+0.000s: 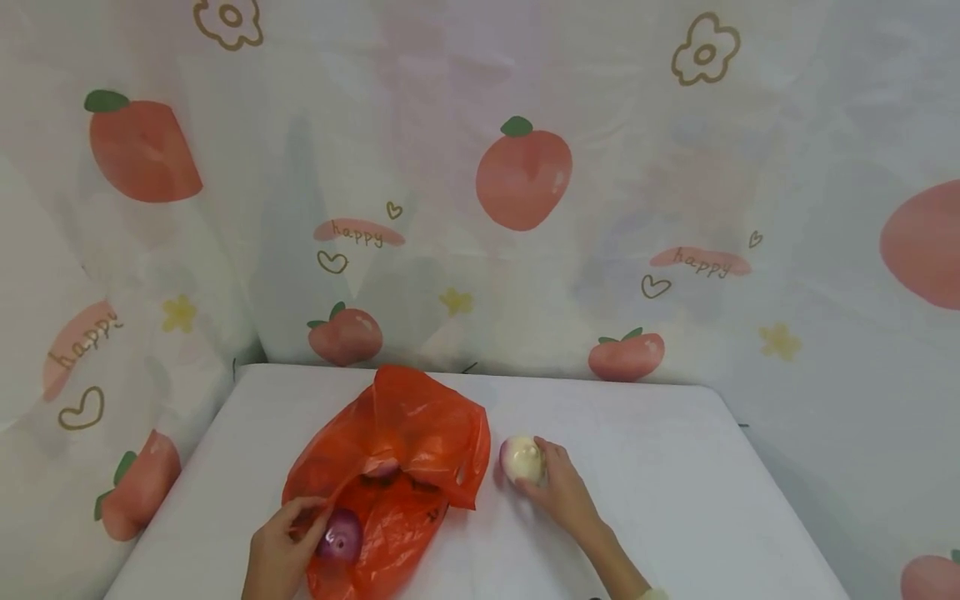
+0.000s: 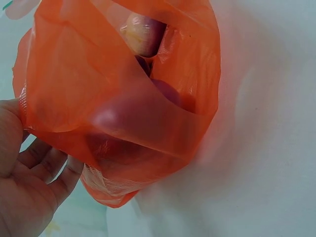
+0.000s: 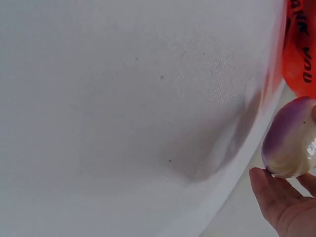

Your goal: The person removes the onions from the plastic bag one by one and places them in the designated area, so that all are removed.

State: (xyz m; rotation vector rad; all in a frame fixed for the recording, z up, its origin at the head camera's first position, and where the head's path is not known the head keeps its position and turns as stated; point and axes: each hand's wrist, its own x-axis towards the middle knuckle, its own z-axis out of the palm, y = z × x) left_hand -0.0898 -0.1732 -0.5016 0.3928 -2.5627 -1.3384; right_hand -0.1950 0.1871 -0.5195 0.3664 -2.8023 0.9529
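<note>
Currently, left hand (image 1: 276,540) pinches red bag (image 1: 423,421); right hand (image 1: 564,492) grips pale onion (image 1: 520,460). Losing the left pinch could spill the near purple onion (image 1: 343,537).

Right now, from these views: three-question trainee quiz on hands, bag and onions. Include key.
1. Which hand pinches the edge of the red plastic bag?
2. True or false: the right hand grips a purple-and-white onion outside the bag.
3. What shows in the bag's opening, head view? A) metal spoon B) glossy purple onion C) glass cup

Key: 1. Left hand. 2. True. 3. B.
</note>
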